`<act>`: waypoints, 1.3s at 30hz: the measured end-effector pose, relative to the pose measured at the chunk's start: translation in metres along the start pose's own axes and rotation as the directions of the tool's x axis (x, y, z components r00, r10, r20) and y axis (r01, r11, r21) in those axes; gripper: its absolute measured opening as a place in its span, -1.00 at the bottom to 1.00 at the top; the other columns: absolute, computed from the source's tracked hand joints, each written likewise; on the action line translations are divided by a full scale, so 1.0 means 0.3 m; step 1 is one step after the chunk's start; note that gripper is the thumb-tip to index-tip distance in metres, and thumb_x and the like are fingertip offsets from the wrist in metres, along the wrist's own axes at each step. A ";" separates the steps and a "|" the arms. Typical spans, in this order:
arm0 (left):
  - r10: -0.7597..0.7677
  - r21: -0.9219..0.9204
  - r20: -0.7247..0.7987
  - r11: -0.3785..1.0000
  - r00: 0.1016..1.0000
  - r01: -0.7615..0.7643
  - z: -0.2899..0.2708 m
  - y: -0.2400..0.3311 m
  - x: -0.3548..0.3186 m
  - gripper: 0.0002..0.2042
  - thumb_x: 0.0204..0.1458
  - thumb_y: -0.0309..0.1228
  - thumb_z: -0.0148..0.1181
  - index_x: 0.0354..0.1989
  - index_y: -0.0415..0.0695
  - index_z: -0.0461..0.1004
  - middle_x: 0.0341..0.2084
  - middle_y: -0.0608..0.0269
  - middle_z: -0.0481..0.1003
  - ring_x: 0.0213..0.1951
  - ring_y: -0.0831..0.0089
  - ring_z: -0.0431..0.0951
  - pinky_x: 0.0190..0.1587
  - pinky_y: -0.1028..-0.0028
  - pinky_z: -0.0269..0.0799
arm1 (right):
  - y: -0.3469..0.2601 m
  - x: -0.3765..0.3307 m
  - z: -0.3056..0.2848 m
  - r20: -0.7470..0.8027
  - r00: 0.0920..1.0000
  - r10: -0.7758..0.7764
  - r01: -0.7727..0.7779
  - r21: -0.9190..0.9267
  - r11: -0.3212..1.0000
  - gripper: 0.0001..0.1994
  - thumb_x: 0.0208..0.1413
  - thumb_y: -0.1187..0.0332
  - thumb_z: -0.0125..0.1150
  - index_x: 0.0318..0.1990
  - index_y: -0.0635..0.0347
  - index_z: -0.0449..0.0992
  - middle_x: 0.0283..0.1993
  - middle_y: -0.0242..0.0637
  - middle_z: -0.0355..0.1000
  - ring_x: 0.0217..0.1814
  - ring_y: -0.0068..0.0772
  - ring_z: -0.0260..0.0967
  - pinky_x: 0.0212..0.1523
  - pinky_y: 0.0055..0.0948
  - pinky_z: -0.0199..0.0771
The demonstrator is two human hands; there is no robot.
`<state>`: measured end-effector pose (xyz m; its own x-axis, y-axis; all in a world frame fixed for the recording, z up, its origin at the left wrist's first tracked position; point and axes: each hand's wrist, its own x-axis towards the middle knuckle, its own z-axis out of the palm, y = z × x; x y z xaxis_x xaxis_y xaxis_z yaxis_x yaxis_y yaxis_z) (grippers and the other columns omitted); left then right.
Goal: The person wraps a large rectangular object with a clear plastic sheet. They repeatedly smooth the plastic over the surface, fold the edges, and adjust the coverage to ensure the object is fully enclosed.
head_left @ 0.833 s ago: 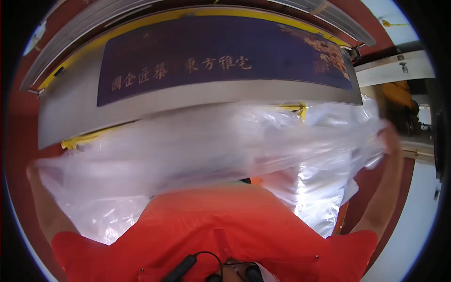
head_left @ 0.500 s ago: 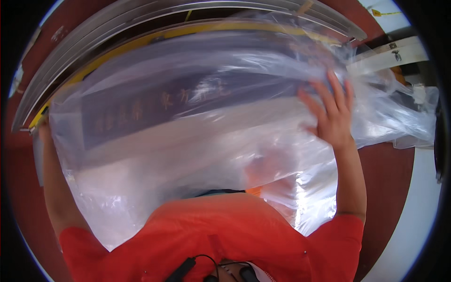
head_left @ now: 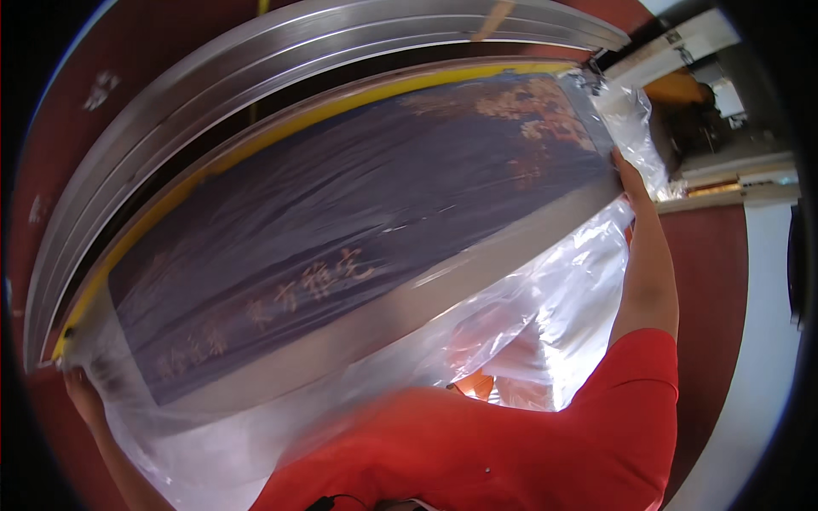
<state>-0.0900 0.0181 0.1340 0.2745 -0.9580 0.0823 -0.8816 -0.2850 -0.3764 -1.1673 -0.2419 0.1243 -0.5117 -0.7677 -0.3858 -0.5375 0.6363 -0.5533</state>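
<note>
Before me lies a long dark purple-grey panel [head_left: 341,204] with printed lettering and a pale floral pattern at its far right. A pale border runs along its near side. Clear plastic sheet [head_left: 562,281] is drawn over it and hangs in shiny folds toward my body. At the left end, my left hand [head_left: 83,393] is closed at the sheet's edge, its fingertips partly hidden. My right hand [head_left: 628,177] is closed round the sheet at the right end, beside the floral pattern; most of its fingers are out of sight behind the edge.
A yellow strip [head_left: 341,106] borders the panel's far side. Beyond it curves a ridged silver metal rail [head_left: 281,51], with a tan piece of tape [head_left: 492,19] on it. A pale beam [head_left: 673,51] stands at the far right. The floor [head_left: 703,289] is dark red.
My right hand, spread over the plastic before, has moved to the panel's right end and closed there. The sheet now lies smoother, so the panel shows more clearly. The view has turned.
</note>
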 end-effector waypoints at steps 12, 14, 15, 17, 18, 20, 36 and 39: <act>-0.284 -0.608 0.108 0.740 0.953 0.289 0.030 0.132 -0.227 -0.54 0.07 -0.21 -0.33 0.07 -0.27 -0.01 0.09 0.05 -0.02 0.12 0.26 -0.04 0.12 0.43 -0.14 | 0.771 -0.150 0.602 -0.421 0.826 0.376 -0.544 -0.419 0.727 -0.61 -0.06 0.18 -0.20 -0.04 0.02 0.26 0.12 -0.29 0.02 0.15 -0.32 -0.02 0.01 -0.12 0.05; -0.271 -0.616 0.128 0.732 0.954 0.291 0.037 0.140 -0.114 -0.54 0.07 -0.20 -0.33 0.07 -0.26 -0.01 0.09 0.06 -0.02 0.12 0.26 -0.04 0.12 0.42 -0.13 | 0.778 -0.106 0.699 -0.424 0.849 0.315 -0.374 -0.062 0.925 -0.62 -0.05 0.23 -0.22 -0.03 0.05 0.23 -0.02 -0.25 0.21 0.06 -0.33 0.10 -0.05 -0.34 0.18; -0.234 -0.622 0.128 0.738 0.964 0.262 0.040 0.161 -0.035 -0.54 0.07 -0.20 -0.32 0.07 -0.26 0.00 0.09 0.05 -0.02 0.12 0.25 -0.03 0.12 0.41 -0.13 | 0.849 -0.026 0.727 -0.124 0.952 -0.280 0.060 -0.822 0.566 -0.69 -0.07 0.28 -0.16 -0.15 0.15 0.32 -0.13 -0.18 0.29 0.01 -0.32 0.15 -0.15 -0.42 0.28; -0.238 -0.621 0.137 0.736 0.962 0.270 0.063 0.152 -0.045 -0.54 0.06 -0.20 -0.32 0.06 -0.26 0.00 0.08 0.04 -0.01 0.12 0.24 -0.02 0.11 0.41 -0.12 | 0.779 0.024 0.791 0.048 0.927 -0.371 0.255 -0.808 0.532 -0.71 -0.08 0.28 -0.14 -0.18 0.16 0.34 -0.14 -0.18 0.29 0.00 -0.31 0.16 -0.14 -0.41 0.27; -0.235 -0.611 0.140 0.743 0.962 0.271 0.063 0.146 -0.044 -0.54 0.06 -0.20 -0.31 0.06 -0.27 0.00 0.08 0.03 -0.01 0.11 0.23 -0.02 0.11 0.41 -0.11 | 0.781 0.029 0.801 0.106 0.939 -0.327 0.274 -0.806 0.524 -0.72 -0.08 0.29 -0.13 -0.20 0.16 0.35 -0.15 -0.18 0.29 0.00 -0.31 0.16 -0.14 -0.41 0.27; -0.223 -0.589 0.150 0.763 0.963 0.268 0.063 0.132 -0.036 -0.53 0.06 -0.20 -0.31 0.06 -0.27 0.00 0.07 0.02 0.00 0.11 0.22 -0.01 0.11 0.40 -0.10 | 0.847 -0.019 0.791 0.209 0.946 -0.248 0.308 -0.818 0.485 -0.74 -0.08 0.29 -0.12 -0.24 0.17 0.37 -0.16 -0.18 0.29 -0.01 -0.29 0.16 -0.13 -0.40 0.27; 0.374 -0.503 -0.028 0.796 0.927 -0.337 -0.620 0.761 0.033 -0.44 -0.26 -0.59 0.07 0.03 -0.21 0.09 0.03 0.07 0.11 0.07 0.24 0.10 0.08 0.39 -0.02 | 0.222 -0.941 0.508 0.668 0.535 -0.518 0.779 -0.153 0.608 -0.85 -0.09 0.27 -0.10 -0.38 0.06 0.35 -0.54 -0.15 0.32 -0.50 -0.12 0.27 -0.45 -0.27 0.23; 0.820 -0.760 -0.280 0.129 0.499 -0.637 -0.939 1.308 -0.105 -0.24 -0.45 -0.45 0.28 0.06 -0.18 0.06 0.05 0.09 0.09 0.11 0.31 0.04 0.11 0.41 -0.09 | -0.086 -1.199 0.478 0.726 0.303 -0.618 0.850 0.087 0.520 -0.81 -0.01 0.25 -0.19 -0.39 0.14 0.29 -0.71 -0.11 0.24 -0.60 -0.07 0.25 -0.55 -0.23 0.21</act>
<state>-0.5528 -0.0721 0.2437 -0.6933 -0.7206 -0.0093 -0.5804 0.5506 0.6000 -0.8734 0.0068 0.1714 0.6632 -0.6808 -0.3108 -0.6557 -0.3283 -0.6799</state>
